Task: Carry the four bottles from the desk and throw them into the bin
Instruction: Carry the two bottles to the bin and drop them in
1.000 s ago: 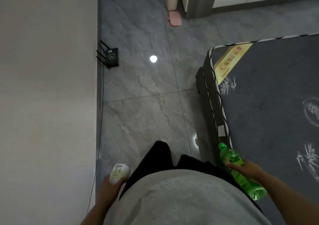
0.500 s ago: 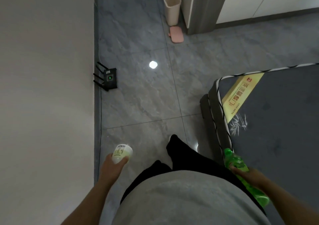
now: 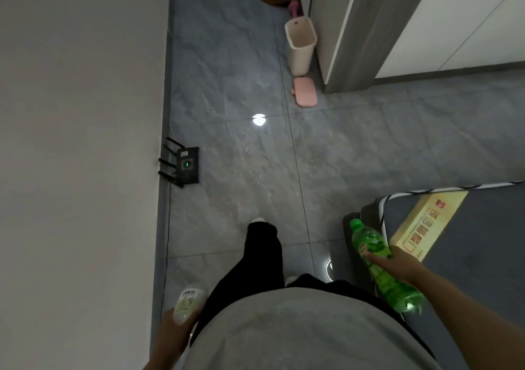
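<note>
While the left grip [image 3: 176, 327] curls round a white bottle [image 3: 189, 304] low beside the wall, the right grip [image 3: 397, 261] wraps a green bottle [image 3: 380, 261] at mid-body, cap forward, base trailing past the wrist. A cream bin [image 3: 301, 46] stands well ahead on the floor [image 3: 241, 148], by the door frame [image 3: 355, 29].
</note>
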The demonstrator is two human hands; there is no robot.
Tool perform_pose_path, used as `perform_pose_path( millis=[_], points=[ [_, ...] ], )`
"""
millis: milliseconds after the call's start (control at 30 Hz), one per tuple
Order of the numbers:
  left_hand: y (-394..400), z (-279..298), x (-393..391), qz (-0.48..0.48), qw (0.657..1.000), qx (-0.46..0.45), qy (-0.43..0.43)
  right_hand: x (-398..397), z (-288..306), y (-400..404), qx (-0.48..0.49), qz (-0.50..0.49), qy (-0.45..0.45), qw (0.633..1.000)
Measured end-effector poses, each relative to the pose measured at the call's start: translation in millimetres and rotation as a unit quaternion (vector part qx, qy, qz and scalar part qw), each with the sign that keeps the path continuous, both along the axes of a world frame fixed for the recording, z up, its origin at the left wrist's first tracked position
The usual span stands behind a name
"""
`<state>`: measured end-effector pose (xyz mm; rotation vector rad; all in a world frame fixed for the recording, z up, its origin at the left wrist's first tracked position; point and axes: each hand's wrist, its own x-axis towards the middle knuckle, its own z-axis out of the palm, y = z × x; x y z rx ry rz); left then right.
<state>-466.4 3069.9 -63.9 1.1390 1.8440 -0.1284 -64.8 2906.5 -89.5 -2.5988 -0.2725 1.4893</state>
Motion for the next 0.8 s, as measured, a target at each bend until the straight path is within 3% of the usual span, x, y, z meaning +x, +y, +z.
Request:
perform_pose_path(
  millis=[367,567,800],
  points=[
    [223.8,8.6,111.5,-0.076,0.997,0.024,-0.008,44.3,0.4,89.4,-0.092,-0.022,0.029,0.995],
    [317.2,-5.4,178.2,-0.073,0.997,0.03,-0.008,102.8,-8.6,165.9,-0.071,-0.059,0.044,0.995],
    [373.4,-13.5,225.0,-0.063,0.997,0.003,0.044,205.1,-1.9,308.3,-0.011,-0.032,0.012,0.999]
  ],
)
